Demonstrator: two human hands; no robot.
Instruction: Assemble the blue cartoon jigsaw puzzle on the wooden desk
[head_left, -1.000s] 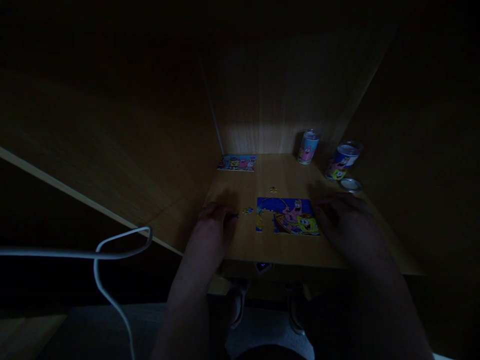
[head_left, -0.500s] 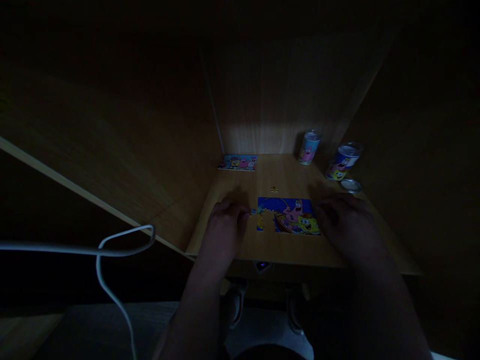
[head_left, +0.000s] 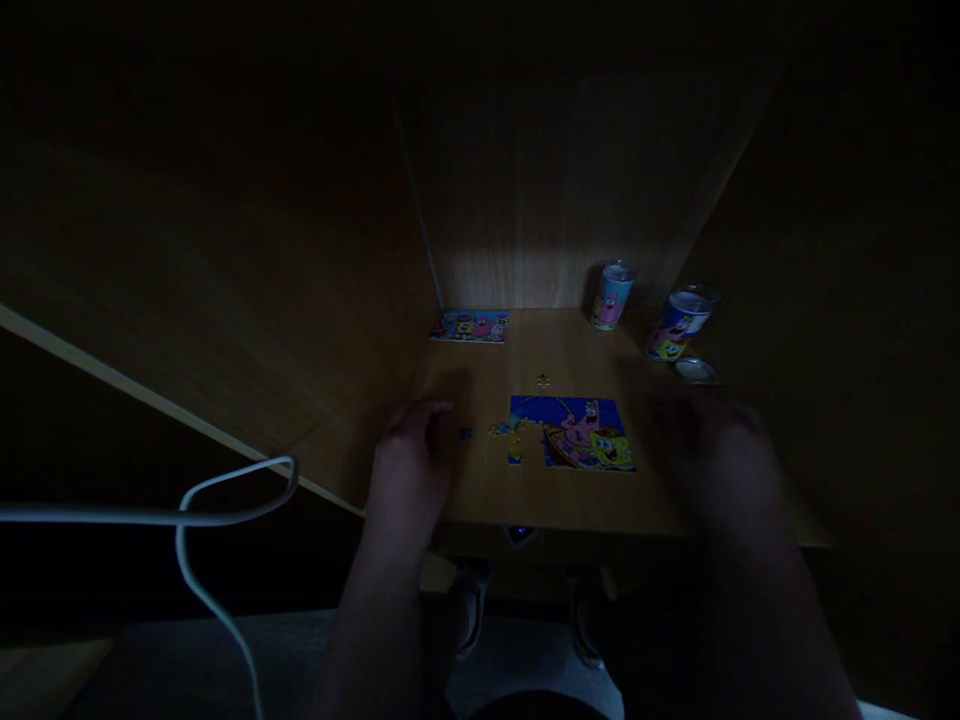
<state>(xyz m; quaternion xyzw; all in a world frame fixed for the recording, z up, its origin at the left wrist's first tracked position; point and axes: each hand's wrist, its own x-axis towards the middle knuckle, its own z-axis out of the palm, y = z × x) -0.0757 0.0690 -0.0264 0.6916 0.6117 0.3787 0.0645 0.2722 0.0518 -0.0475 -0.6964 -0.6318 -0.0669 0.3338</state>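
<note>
A partly assembled cartoon jigsaw puzzle (head_left: 570,432) lies on the wooden desk (head_left: 525,495) in dim light, with pieces absent along its left edge. My left hand (head_left: 409,455) rests on the desk to the puzzle's left, fingers loosely bent and apart. A small blue piece (head_left: 465,432) lies just off its fingertips, and another loose piece (head_left: 499,430) lies by the puzzle's left edge. My right hand (head_left: 709,440) hovers to the right of the puzzle, dark and smeared, so its fingers are unclear. One yellowish piece (head_left: 543,380) lies behind the puzzle.
A cartoon picture card (head_left: 471,326) lies at the back left of the desk. Two printed cans (head_left: 611,297) (head_left: 679,323) stand at the back right, with a round lid (head_left: 694,370) beside them. Wooden walls close in the desk. A white cable (head_left: 225,490) loops at the left.
My left hand went right to the puzzle's left edge, then drew back left, leaving a blue piece on the desk. My right hand shifted slightly right, away from the puzzle.
</note>
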